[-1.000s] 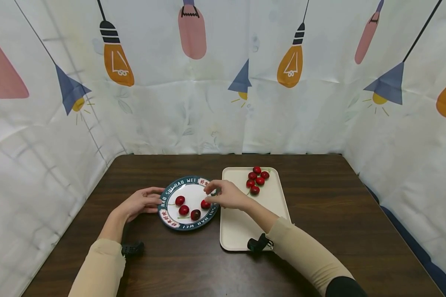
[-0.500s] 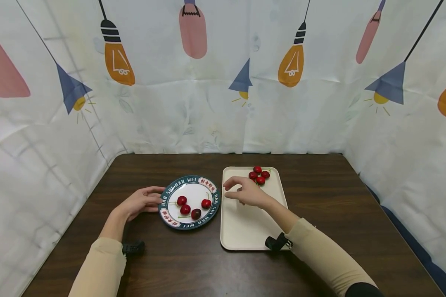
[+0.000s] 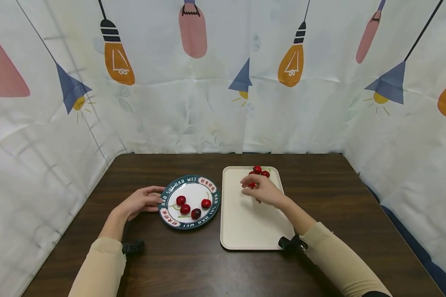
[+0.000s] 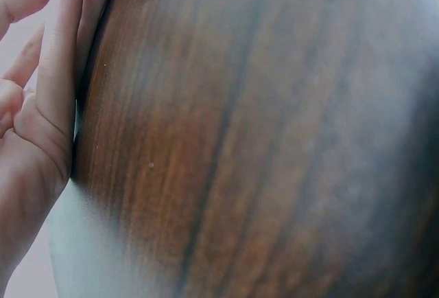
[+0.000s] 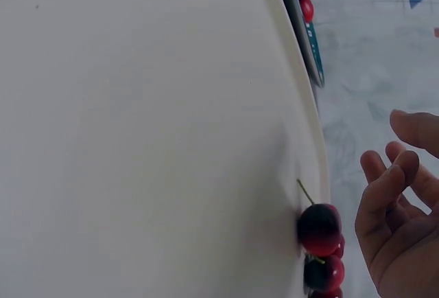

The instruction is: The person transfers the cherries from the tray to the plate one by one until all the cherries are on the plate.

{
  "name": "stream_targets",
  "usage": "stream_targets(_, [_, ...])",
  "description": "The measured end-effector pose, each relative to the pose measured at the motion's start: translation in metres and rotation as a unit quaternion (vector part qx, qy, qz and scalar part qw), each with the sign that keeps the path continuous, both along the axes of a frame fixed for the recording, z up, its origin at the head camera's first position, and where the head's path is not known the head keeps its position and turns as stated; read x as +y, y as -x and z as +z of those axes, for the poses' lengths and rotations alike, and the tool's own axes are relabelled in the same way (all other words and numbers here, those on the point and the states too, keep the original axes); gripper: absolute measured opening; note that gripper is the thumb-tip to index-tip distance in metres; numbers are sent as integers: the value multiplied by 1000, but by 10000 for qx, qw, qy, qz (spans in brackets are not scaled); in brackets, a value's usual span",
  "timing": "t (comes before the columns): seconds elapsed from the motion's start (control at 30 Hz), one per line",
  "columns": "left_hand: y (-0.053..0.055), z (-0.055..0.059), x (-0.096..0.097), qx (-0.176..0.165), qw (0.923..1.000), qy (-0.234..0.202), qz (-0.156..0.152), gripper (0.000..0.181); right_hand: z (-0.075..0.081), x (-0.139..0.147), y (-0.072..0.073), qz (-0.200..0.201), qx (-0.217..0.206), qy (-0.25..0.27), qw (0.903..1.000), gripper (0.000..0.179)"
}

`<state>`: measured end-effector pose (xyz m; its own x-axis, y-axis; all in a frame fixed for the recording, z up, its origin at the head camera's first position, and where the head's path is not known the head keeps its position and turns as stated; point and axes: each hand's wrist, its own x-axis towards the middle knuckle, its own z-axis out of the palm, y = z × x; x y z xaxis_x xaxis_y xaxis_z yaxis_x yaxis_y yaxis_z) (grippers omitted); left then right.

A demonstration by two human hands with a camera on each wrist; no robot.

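My left hand (image 3: 143, 202) rests at the left rim of a round plate (image 3: 165, 216) with a dark teal lettered border. Its fingers are fairly straight and touch the rim; in the left wrist view the hand (image 4: 41, 119) shows at the left edge. Several red cherries (image 3: 185, 209) lie on the plate, some with stems. Over a cream rectangular tray (image 3: 245, 231), my right hand (image 3: 265, 191) hovers by a cluster of cherries (image 3: 257, 169) and partly hides it. In the right wrist view, the thumb and fingers of this hand (image 5: 405, 209) are apart, holding nothing, beside the cherries (image 5: 319, 229).
The plate and tray stand side by side on a dark wooden table (image 3: 171, 264). White curtains (image 3: 193, 115) printed with lamps and bulbs enclose the back and sides. A black strap device (image 3: 292, 243) sits by the right sleeve.
My right hand has left the cherry at the plate's right side, which now lies there free, and moved right to the tray's cherries. My left hand has stayed at the rim.
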<state>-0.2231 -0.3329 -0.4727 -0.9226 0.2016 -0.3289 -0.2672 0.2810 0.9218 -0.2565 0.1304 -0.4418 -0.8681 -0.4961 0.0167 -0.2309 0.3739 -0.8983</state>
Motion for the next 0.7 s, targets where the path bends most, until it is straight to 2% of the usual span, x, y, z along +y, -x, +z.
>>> stream_targets(0.07, [0, 0, 0, -24, 10000, 4, 51, 61, -1, 6, 0, -30, -6, 57, 10000, 37])
stream_targets(0.3, [0, -2, -1, 107, 9998, -84, -167, 64, -2, 22, 1, -299, -150, 36, 9994, 31])
stream_targets(0.7, [1, -2, -1, 70, 9998, -116, -127, 64, -11, 41, 7, -653, -109, -199, 9976, 31])
